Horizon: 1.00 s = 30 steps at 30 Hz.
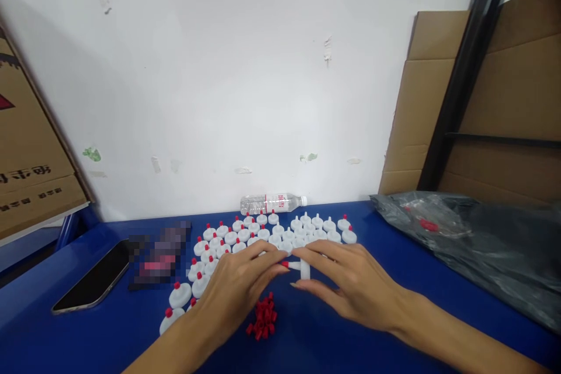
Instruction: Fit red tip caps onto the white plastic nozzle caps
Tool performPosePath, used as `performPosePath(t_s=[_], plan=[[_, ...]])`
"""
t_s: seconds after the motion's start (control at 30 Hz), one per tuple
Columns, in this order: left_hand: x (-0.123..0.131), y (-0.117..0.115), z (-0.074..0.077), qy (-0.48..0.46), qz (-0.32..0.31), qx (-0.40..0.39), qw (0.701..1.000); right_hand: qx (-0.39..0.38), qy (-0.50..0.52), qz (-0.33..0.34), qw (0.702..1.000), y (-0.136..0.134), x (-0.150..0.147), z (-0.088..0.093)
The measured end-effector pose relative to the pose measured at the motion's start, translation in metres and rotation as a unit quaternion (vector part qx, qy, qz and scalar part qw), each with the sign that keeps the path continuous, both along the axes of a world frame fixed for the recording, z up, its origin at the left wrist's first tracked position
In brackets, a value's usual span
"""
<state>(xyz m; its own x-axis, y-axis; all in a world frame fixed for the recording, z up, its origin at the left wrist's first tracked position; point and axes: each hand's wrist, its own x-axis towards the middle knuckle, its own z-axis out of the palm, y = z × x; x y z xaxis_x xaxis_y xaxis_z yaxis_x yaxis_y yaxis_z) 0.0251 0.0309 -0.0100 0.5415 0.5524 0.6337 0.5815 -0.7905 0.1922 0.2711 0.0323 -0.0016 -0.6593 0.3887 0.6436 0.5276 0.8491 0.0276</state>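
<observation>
My left hand [239, 286] and my right hand [346, 280] meet over the blue table [394, 280]. Between their fingertips is a white plastic cap [304, 269] lying on its side, with a small red plug [286, 265] at its left end. The left fingers pinch the red plug. My right fingers close on the white cap. Just below the hands lies a small heap of loose red plugs [262, 324]. Behind and left of the hands stand several rows of white caps with red plugs [263, 234].
A phone [94, 283] lies face up at the left, beside a blurred dark object [160, 257]. A clear water bottle [274, 203] lies by the white wall. A grey plastic bag [473, 239] covers the right side. Cardboard boxes [30, 158] stand left and right.
</observation>
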Motion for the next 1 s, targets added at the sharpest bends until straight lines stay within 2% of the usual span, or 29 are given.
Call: performPosePath(t_s=[0.13,0.37,0.5,0.63,0.73,0.8,0.9,1.0], plan=[[0.002,-0.006,0.005,0.032,-0.003,-0.063,0.998,0.014,0.003,0.006,1.000,-0.003,-0.001,0.000],[0.009,-0.018,0.007,-0.002,-0.042,-0.162,0.986,0.002,0.006,0.026,1.000,-0.006,-0.002,-0.006],[0.007,-0.016,0.010,0.002,-0.036,-0.158,0.987,-0.001,-0.003,0.024,1.000,-0.003,-0.002,-0.003],[-0.003,-0.003,0.012,0.079,-0.030,-0.103,0.991,0.014,-0.045,0.010,0.999,0.012,0.005,0.004],[-0.011,0.005,0.012,0.138,-0.001,-0.083,0.987,0.020,-0.007,-0.027,0.999,0.030,0.022,0.010],[-0.015,0.007,0.012,0.166,0.025,-0.097,0.981,-0.016,0.022,-0.094,0.995,0.042,0.038,0.015],[-0.017,0.006,0.013,0.190,0.040,-0.137,0.971,-0.088,0.041,-0.211,0.973,0.057,0.062,0.027],[-0.017,0.004,0.017,0.196,0.029,-0.174,0.965,-0.163,0.023,-0.236,0.958,0.067,0.081,0.039]])
